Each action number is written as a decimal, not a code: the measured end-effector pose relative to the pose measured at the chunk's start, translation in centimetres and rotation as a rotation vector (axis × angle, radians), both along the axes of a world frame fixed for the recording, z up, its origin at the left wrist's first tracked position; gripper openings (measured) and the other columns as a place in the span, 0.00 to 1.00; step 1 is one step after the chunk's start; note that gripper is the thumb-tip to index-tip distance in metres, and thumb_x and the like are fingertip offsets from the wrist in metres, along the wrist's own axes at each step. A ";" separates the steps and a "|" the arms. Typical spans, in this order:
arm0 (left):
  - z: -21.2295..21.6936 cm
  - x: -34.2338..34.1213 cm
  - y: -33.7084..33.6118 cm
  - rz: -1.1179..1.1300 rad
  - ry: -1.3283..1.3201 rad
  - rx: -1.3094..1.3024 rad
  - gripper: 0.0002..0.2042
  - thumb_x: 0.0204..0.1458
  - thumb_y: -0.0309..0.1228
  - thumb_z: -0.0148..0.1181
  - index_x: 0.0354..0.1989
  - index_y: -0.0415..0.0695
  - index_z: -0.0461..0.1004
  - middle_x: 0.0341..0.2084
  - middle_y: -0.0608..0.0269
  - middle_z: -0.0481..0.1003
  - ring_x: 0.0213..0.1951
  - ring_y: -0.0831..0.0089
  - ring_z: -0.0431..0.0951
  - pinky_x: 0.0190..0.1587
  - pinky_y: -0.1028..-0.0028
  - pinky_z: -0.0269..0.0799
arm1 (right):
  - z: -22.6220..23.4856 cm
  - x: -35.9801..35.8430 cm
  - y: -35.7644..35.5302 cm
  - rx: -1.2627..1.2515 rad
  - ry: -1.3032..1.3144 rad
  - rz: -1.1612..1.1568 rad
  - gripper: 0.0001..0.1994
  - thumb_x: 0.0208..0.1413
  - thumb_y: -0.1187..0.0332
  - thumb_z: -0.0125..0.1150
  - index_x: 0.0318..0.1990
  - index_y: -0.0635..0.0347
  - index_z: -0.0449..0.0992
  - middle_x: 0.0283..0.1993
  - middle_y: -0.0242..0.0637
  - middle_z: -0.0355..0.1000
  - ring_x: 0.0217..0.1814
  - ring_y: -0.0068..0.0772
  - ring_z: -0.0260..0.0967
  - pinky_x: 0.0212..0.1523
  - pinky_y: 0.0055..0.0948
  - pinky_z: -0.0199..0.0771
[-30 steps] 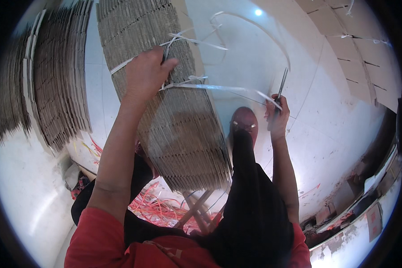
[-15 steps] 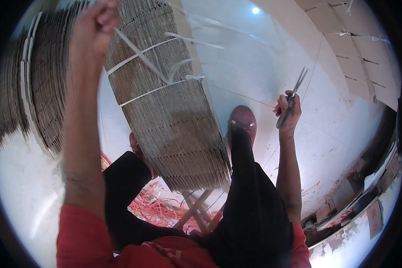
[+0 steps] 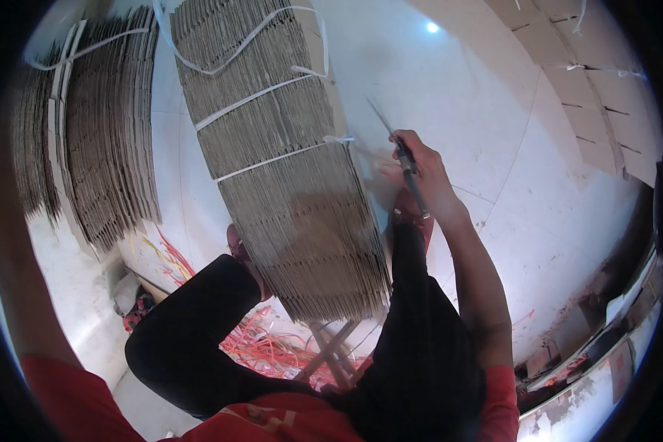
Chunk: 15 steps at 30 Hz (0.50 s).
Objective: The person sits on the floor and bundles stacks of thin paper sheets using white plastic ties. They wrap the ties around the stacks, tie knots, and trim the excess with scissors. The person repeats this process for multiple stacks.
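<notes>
We have our right hand [image 3: 420, 173] closed around a pair of scissors [image 3: 405, 166], blades pointing up and away, held just beside the right edge of the cardboard bundle [image 3: 287, 169] that stands between our legs on the white tiled floor [image 3: 508, 147]. Half a second ago that hand was further out to the right, with the scissors well clear; it has now come in toward the knot of the white strap [image 3: 272, 158] that crosses the middle of the bundle. Our left arm [image 3: 15, 295], raised high a moment back, now runs up the left rim, and the left hand is out of sight, so we cannot tell its grip. The top strap [image 3: 236, 51] hangs slack in a loop, while two lower ones are taut. We judge one band is freed and the next is about to be cut. A second bundle [image 3: 88, 147] stands to the left, with red scraps [image 3: 265, 346] by our feet.
</notes>
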<state>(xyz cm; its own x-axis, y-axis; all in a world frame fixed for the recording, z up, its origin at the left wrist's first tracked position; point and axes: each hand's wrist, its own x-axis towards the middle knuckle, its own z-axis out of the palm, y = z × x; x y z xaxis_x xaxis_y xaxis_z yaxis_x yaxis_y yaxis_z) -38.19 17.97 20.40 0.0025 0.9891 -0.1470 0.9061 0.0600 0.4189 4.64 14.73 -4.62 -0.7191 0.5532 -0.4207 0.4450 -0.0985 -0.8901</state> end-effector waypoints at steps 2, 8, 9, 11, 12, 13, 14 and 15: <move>-8.7 4.9 1.8 -0.201 -0.262 -0.099 0.14 0.45 0.28 0.52 0.42 0.38 0.71 0.28 0.56 0.70 0.28 0.68 0.69 0.31 0.70 0.65 | -0.8 1.2 0.8 0.043 -0.134 0.028 0.23 0.44 0.59 0.66 0.43 0.61 0.64 0.27 0.43 0.65 0.31 0.40 0.65 0.36 0.31 0.66; -15.0 11.9 1.4 -0.443 -0.156 -0.321 0.11 0.49 0.27 0.51 0.40 0.40 0.71 0.16 0.70 0.62 0.17 0.82 0.58 0.21 0.78 0.56 | -0.2 -1.9 1.6 0.088 -0.127 0.207 0.22 0.46 0.56 0.63 0.43 0.61 0.65 0.29 0.47 0.68 0.35 0.50 0.68 0.37 0.40 0.65; -16.4 12.6 1.5 -0.407 -0.101 -0.391 0.12 0.47 0.26 0.51 0.41 0.41 0.72 0.15 0.69 0.62 0.18 0.81 0.60 0.22 0.77 0.58 | -0.3 -2.1 1.7 0.106 -0.118 0.218 0.22 0.47 0.55 0.62 0.43 0.61 0.65 0.29 0.47 0.69 0.35 0.50 0.68 0.37 0.40 0.65; -18.3 13.8 2.5 -0.337 0.017 -0.525 0.14 0.44 0.25 0.52 0.42 0.43 0.73 0.15 0.66 0.64 0.19 0.78 0.64 0.23 0.74 0.61 | -0.3 -2.7 1.9 0.105 -0.124 0.211 0.22 0.47 0.55 0.62 0.42 0.61 0.65 0.29 0.47 0.68 0.35 0.51 0.68 0.36 0.40 0.65; -18.4 13.8 2.9 -0.305 0.070 -0.606 0.14 0.43 0.25 0.53 0.41 0.43 0.74 0.16 0.65 0.65 0.20 0.77 0.66 0.24 0.74 0.62 | -0.3 -3.1 2.1 0.106 -0.118 0.208 0.22 0.47 0.54 0.62 0.41 0.61 0.65 0.28 0.48 0.68 0.35 0.52 0.68 0.36 0.40 0.65; -18.8 14.1 3.3 -0.278 0.113 -0.686 0.14 0.43 0.24 0.53 0.40 0.42 0.74 0.17 0.65 0.66 0.21 0.77 0.68 0.24 0.73 0.63 | -0.4 -3.3 2.3 0.110 -0.113 0.207 0.22 0.47 0.54 0.62 0.41 0.62 0.65 0.28 0.48 0.68 0.35 0.52 0.68 0.36 0.41 0.65; -19.1 14.2 3.6 -0.251 0.157 -0.766 0.14 0.42 0.24 0.54 0.40 0.41 0.74 0.17 0.64 0.68 0.22 0.77 0.70 0.25 0.73 0.64 | -0.4 -3.5 2.5 0.113 -0.108 0.206 0.23 0.46 0.54 0.62 0.40 0.62 0.65 0.28 0.48 0.68 0.34 0.52 0.68 0.35 0.41 0.65; -19.9 13.4 3.9 -0.331 0.195 -0.658 0.13 0.43 0.24 0.55 0.40 0.40 0.74 0.19 0.63 0.69 0.24 0.76 0.71 0.26 0.74 0.65 | -0.5 -3.7 2.7 0.117 -0.101 0.206 0.23 0.46 0.53 0.62 0.40 0.62 0.65 0.27 0.48 0.68 0.34 0.52 0.68 0.35 0.41 0.65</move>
<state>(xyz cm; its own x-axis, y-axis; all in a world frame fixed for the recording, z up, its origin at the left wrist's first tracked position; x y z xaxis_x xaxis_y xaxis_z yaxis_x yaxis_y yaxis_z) -24.77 21.85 0.45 0.1972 0.6499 -0.7340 0.9741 -0.0453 0.2216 0.95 17.38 -5.13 -0.7789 0.4491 -0.4377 0.5324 0.1046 -0.8400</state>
